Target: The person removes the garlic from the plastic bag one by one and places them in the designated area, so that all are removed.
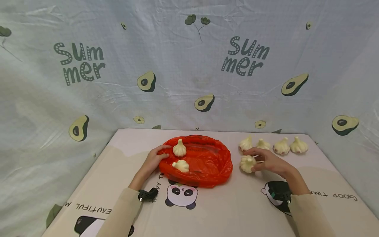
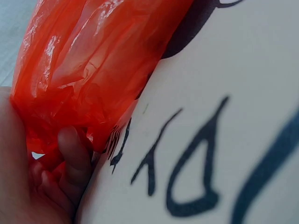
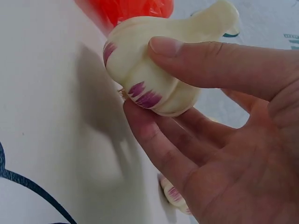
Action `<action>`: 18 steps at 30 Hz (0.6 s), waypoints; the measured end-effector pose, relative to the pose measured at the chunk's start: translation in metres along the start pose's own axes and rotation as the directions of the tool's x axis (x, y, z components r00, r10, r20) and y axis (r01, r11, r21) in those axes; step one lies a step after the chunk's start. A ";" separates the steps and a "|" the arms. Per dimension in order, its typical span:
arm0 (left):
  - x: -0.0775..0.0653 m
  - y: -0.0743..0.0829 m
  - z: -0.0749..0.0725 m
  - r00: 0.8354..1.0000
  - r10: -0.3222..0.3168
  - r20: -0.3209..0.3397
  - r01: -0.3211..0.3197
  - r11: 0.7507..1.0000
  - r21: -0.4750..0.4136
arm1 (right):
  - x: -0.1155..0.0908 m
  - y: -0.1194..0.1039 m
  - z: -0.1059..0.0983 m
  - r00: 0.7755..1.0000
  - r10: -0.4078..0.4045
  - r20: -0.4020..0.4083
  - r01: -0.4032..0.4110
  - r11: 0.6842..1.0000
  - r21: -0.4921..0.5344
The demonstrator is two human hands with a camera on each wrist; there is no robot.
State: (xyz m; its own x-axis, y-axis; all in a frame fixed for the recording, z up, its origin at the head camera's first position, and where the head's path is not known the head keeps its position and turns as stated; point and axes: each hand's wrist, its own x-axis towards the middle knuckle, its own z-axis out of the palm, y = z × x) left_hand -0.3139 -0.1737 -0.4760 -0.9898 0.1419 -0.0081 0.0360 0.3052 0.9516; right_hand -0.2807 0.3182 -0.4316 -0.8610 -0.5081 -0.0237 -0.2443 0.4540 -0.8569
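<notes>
A red plastic bag [image 1: 204, 180] lies spread with its mouth up, two garlic bulbs [image 1: 179, 148] inside at its left. My left hand [image 1: 154, 159] grips the bag's left rim; the left wrist view shows curled fingers [image 2: 74, 151] against the crinkled red plastic [image 2: 93, 70]. To the right of the bag, my right hand [image 1: 270, 162] pinches a garlic bulb [image 1: 247, 163] between thumb and fingers. Seen from the right wrist, this bulb [image 3: 140, 60] has purple streaks near its root end and is held above the table, its shadow falling beside it.
Several more garlic bulbs [image 1: 299, 145] stand in a row at the back right, partly behind my right hand. The table [image 1: 225, 210] has a printed cover with pandas and lettering. A pale cloth wall [image 1: 177, 59] with avocado prints rises behind and at both sides.
</notes>
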 end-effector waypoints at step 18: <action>0.005 0.000 0.000 1.000 -0.009 0.000 0.009 1.000 0.021 | 0.003 0.001 -0.006 0.998 0.040 -0.044 -0.045 0.992 -0.115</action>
State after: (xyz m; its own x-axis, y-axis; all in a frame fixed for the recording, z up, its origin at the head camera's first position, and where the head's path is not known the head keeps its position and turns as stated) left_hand -0.3191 -0.1730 -0.4759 -0.9901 0.1392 -0.0166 0.0300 0.3266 0.9447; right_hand -0.2857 0.3216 -0.4291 -0.8888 -0.4570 -0.0355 -0.2552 0.5577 -0.7898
